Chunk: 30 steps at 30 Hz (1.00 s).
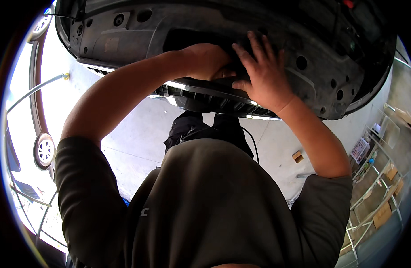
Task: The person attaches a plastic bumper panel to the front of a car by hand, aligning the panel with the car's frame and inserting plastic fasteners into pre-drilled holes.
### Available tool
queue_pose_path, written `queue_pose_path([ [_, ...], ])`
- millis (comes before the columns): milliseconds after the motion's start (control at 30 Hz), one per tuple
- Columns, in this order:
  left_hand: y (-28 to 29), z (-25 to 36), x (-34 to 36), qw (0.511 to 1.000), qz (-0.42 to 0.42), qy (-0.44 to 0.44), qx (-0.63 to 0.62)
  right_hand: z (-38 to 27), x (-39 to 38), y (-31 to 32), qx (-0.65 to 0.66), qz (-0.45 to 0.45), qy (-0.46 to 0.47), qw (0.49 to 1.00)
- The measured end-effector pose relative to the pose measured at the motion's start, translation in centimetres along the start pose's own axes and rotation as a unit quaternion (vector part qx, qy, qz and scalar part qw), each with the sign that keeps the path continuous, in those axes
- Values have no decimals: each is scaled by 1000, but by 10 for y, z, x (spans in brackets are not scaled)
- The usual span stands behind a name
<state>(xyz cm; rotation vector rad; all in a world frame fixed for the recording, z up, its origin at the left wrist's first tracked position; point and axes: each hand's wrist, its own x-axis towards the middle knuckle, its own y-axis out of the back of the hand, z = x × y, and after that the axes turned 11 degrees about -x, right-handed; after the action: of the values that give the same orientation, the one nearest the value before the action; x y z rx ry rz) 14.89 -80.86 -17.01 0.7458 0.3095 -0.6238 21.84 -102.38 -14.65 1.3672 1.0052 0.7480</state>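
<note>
A pale floor [134,129] is spreading out below the hands. The left hand [207,61] is curling into a dark recess [183,39], its fingertips mostly hidden, so whether it is gripping anything I cannot tell. Just beside it, the right hand [265,80] is splaying wide over the black panel [299,40] surrounding that recess, probably bracing it for the left. Beyond, down right of both, a small brown box [297,157] is lying; far left, a car wheel [45,152] is showing.

black panel [299,82] | wide, curved | round holes [301,62] | dark recess [176,40] near middle
</note>
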Motion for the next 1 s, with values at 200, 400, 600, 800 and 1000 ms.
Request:
queue_pose_path([
  [200, -10, -1, -2, 996, 38, 5, 83, -2, -7, -3, 6, 12, 10, 1000],
  [400, -13, -2, -6, 994, 65, -9, 90, -5, -9, -3, -1, 18, 18, 1000],
  [600, -15, 0, -10, 989, 122, -21, 79, 71, 19, 14, 10, 169, -1, 986],
  [800, -18, -4, -16, 986, 156, -28, 59, 107, 54, 62, -59, -30, -73, 995],
  [1000, -19, -4, -13, 979, 185, -50, 65, 151, 73, 58, 73, -64, -119, 988],
])
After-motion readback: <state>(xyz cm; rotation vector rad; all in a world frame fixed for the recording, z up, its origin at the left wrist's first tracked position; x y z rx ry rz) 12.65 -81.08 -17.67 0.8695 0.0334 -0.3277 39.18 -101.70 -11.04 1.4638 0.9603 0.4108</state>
